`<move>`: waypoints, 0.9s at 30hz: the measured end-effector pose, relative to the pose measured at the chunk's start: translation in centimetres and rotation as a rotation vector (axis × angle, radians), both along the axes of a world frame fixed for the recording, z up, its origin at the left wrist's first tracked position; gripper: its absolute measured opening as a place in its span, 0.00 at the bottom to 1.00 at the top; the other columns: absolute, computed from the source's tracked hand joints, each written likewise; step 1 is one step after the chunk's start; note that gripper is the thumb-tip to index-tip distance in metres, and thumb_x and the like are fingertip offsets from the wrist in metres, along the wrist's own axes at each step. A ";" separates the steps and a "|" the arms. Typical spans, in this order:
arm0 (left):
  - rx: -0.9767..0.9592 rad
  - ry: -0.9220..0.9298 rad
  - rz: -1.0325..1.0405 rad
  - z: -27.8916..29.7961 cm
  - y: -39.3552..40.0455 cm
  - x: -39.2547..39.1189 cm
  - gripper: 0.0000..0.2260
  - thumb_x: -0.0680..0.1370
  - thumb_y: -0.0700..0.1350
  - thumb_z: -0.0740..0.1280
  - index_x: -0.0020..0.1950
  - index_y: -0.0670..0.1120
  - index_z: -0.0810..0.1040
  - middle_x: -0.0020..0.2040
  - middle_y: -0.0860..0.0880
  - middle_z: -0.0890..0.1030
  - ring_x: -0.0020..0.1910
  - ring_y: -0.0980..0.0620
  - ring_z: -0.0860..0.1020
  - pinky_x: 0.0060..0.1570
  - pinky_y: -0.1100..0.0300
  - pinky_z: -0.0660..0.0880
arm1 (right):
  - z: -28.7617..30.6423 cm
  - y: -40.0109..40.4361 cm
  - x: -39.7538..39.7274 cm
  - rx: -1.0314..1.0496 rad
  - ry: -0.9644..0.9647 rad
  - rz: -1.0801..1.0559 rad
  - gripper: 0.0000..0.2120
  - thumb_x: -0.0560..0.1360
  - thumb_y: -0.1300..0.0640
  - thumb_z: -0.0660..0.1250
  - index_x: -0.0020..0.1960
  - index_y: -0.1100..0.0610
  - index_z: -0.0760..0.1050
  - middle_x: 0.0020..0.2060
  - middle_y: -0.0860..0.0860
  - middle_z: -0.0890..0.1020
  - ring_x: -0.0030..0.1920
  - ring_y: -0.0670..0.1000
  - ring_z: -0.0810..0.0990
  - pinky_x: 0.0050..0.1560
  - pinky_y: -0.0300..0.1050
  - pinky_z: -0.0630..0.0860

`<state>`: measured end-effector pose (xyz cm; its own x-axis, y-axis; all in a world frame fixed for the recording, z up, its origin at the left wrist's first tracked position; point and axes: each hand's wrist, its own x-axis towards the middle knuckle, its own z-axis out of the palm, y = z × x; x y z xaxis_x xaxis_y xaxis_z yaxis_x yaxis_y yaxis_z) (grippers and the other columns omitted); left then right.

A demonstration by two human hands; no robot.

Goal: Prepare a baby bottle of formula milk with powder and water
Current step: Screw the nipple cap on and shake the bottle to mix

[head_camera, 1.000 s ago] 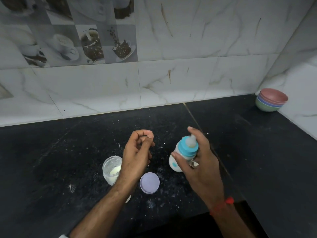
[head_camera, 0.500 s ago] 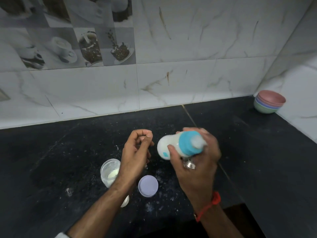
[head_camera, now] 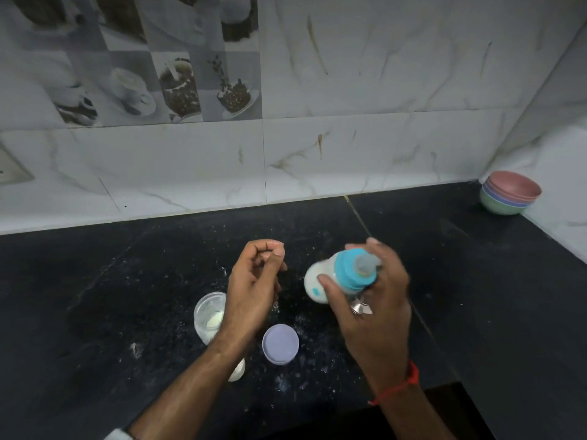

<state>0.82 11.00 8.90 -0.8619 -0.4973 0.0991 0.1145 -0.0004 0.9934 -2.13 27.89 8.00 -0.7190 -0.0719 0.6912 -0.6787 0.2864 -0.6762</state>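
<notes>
The baby bottle (head_camera: 320,282), capped and milky, is gripped tilted in the right hand (head_camera: 373,308) at frame centre, above the tabletop (head_camera: 476,281). The left hand (head_camera: 252,281) is loosely curled, nothing held. Looks like the shaking step: best done with the teat kept sealed and swings kept short.

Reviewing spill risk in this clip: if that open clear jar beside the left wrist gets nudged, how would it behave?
The clear jar looks like thin plastic holding only a little powder, so it is probably light and would likely slide or tip easily. Its lilac lid lies off beside it, so tipping would probably spill powder onto the counter.
</notes>
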 end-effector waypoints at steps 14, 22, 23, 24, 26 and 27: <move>-0.202 -0.017 -0.321 -0.5 1.8 1.0 0.12 0.81 0.55 0.69 0.63 0.55 0.80 0.57 0.55 0.84 0.55 0.54 0.83 0.50 0.59 0.80 | 3.9 0.7 -1.8 -0.466 -0.663 0.235 0.31 0.74 0.60 0.75 0.73 0.45 0.68 0.53 0.59 0.86 0.43 0.49 0.86 0.41 0.40 0.83; 0.033 0.099 -0.367 1.5 3.1 0.3 0.19 0.81 0.50 0.66 0.72 0.48 0.73 0.59 0.50 0.84 0.53 0.50 0.84 0.47 0.53 0.84 | 9.1 2.0 -2.6 -0.280 -0.541 0.373 0.24 0.83 0.58 0.64 0.77 0.45 0.65 0.53 0.57 0.87 0.58 0.56 0.86 0.53 0.51 0.85; 0.054 0.117 -0.363 1.8 3.3 0.2 0.19 0.81 0.49 0.66 0.71 0.48 0.73 0.59 0.50 0.84 0.54 0.50 0.84 0.48 0.52 0.84 | 9.6 2.1 -2.8 -0.269 -0.527 0.378 0.25 0.83 0.58 0.65 0.78 0.46 0.64 0.52 0.58 0.87 0.57 0.57 0.86 0.54 0.52 0.85; 0.074 0.136 -0.355 2.0 3.5 0.2 0.18 0.81 0.47 0.66 0.71 0.47 0.73 0.60 0.50 0.84 0.56 0.49 0.84 0.49 0.52 0.84 | 10.0 2.2 -2.9 -0.266 -0.521 0.386 0.25 0.83 0.59 0.65 0.78 0.47 0.64 0.52 0.59 0.87 0.57 0.57 0.86 0.54 0.53 0.85; 0.109 0.173 -0.321 2.4 3.8 0.0 0.19 0.80 0.45 0.70 0.71 0.47 0.73 0.63 0.48 0.83 0.58 0.49 0.84 0.52 0.51 0.84 | 10.6 2.1 -3.0 -0.287 -0.527 0.413 0.25 0.83 0.59 0.64 0.78 0.47 0.63 0.53 0.60 0.86 0.58 0.59 0.86 0.57 0.55 0.84; 0.120 0.185 -0.296 2.5 3.9 0.0 0.22 0.79 0.44 0.73 0.71 0.47 0.73 0.63 0.46 0.83 0.58 0.48 0.84 0.53 0.51 0.84 | 10.8 2.1 -3.0 -0.307 -0.532 0.423 0.25 0.84 0.59 0.64 0.78 0.47 0.64 0.55 0.60 0.86 0.59 0.60 0.85 0.58 0.56 0.83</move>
